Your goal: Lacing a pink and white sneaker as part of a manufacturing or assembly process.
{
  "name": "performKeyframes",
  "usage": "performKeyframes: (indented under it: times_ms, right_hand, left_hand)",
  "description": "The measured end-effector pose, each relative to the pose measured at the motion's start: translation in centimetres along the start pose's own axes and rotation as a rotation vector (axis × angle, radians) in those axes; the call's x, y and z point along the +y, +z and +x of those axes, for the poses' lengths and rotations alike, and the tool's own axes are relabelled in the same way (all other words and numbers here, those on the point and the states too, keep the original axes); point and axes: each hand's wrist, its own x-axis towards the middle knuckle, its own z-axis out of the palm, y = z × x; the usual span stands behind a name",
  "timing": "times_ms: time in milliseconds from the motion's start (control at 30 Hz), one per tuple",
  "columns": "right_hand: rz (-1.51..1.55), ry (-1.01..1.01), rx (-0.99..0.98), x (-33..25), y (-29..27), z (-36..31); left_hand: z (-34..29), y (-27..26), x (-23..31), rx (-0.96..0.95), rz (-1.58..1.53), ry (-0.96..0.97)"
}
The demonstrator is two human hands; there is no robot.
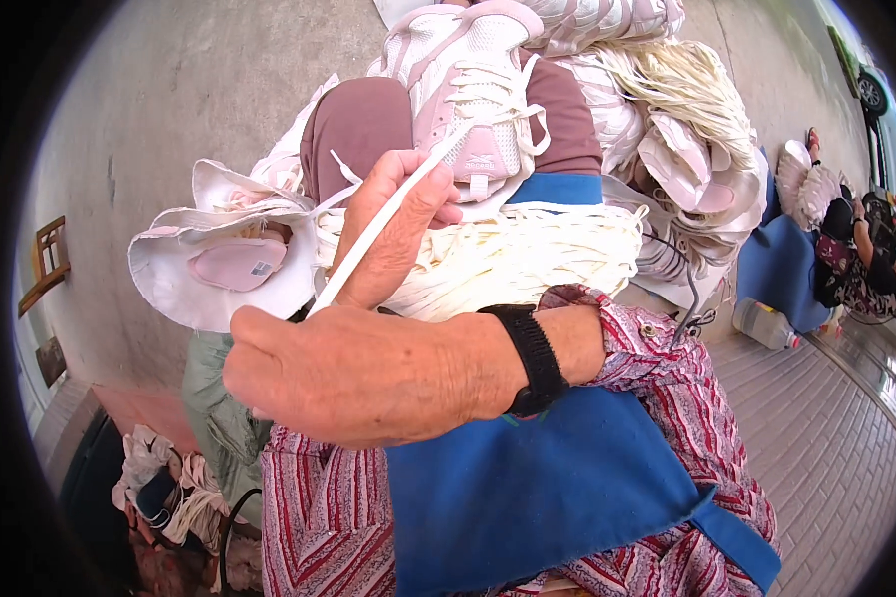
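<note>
Grey concrete floor (199,90) fills the upper left of the frame, with a small wooden frame (48,261) at the far left edge and a heap of rags (169,493) at lower left. Left of centre lies a white and pink shoe upper (219,261), open side up. Across the middle, one hand (348,373) with a black wristband (533,358) reaches in from the right, its fingers closed on the lower end of a white lace (383,214). Just above it, the other hand (393,234) has its fingers pinched together on the same lace, which runs up and to the right toward a pink and white shoe (463,80) at top centre. Which hand is left and which is right cannot be told. Behind the hands rests a thick bundle of laces (528,254) on the lap, above a blue apron (538,488). At upper right lie more shoe uppers (702,174), then a plastic bottle (765,323) on the paving, and another seated person (851,249) at the far right.
</note>
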Motion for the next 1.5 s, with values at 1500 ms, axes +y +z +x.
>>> performKeyframes:
  times_ms: [1500]
  right_hand:
    - [-0.951, 0.495, 0.167, 9.7, -10.6, -10.6]
  left_hand:
    - [-4.4, -12.3, 3.2, 0.070, -0.860, 0.601]
